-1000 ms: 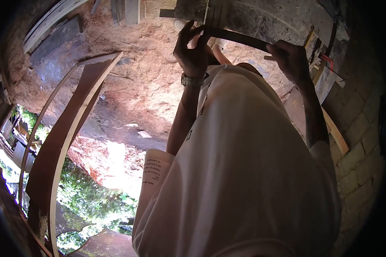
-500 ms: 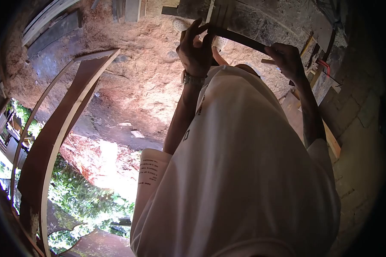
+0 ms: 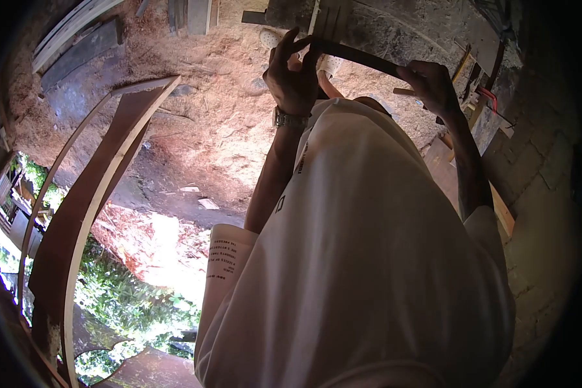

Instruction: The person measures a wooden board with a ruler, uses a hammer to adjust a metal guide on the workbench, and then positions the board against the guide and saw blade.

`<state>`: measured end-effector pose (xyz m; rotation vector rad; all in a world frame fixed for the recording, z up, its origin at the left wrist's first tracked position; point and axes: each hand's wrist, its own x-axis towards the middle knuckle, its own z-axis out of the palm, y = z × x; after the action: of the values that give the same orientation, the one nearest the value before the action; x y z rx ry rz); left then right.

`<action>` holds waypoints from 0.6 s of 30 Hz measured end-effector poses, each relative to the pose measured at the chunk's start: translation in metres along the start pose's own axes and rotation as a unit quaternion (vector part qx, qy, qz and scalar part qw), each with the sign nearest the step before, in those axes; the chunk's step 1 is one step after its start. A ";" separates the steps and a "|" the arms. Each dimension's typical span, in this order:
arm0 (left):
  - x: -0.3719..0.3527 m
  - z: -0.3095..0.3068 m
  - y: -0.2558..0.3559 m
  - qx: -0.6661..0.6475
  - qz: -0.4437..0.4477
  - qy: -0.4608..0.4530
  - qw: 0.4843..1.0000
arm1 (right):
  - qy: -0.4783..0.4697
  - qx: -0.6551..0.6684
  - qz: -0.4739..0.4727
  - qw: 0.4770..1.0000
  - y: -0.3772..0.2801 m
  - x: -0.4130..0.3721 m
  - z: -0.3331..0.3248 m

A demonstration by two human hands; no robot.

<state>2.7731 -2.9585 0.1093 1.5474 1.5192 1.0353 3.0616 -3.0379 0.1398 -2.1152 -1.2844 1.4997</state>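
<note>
A dark, narrow, flat strip [image 3: 359, 55] stretches between my two hands in front of my body. At its left end, my left hand [image 3: 292, 81], with a metal watch [image 3: 290, 119] on the wrist, pinches it between thumb and fingers. My right hand [image 3: 432, 85] is closed around the strip's right end. A short light-brown stick end [image 3: 404, 92] shows just below the right fingers. Beyond the left hand lie dark boards [image 3: 330, 22] with a pale thin strip of wood [image 3: 314, 18] across them.
Pale clogs with holes [image 3: 269, 39] show on the sawdust-covered ground [image 3: 220, 123]. A tall curved brown panel [image 3: 87, 207] with a light edge stands at left. Planks [image 3: 77, 32] lie at the upper left. Wood pieces and a red item [image 3: 488, 98] are at right.
Both hands hold the strip in almost the same place; the view has shifted very slightly.
</note>
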 end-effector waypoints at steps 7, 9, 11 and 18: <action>0.001 0.000 0.008 -0.013 -0.033 0.000 0.999 | 0.006 -0.022 -0.041 0.999 0.007 0.002 0.001; 0.001 0.000 0.007 -0.010 -0.026 0.000 1.000 | 0.005 -0.019 -0.043 0.999 0.012 0.004 0.002; 0.000 0.000 0.003 -0.001 -0.012 -0.001 1.000 | 0.003 -0.019 -0.037 0.999 0.013 0.004 0.002; 0.001 0.000 0.001 0.002 -0.024 0.000 1.000 | 0.012 -0.037 -0.021 0.999 0.010 0.005 0.003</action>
<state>2.7737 -2.9579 0.1100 1.5050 1.5519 1.0065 3.0642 -3.0410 0.1290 -2.1306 -1.3863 1.4276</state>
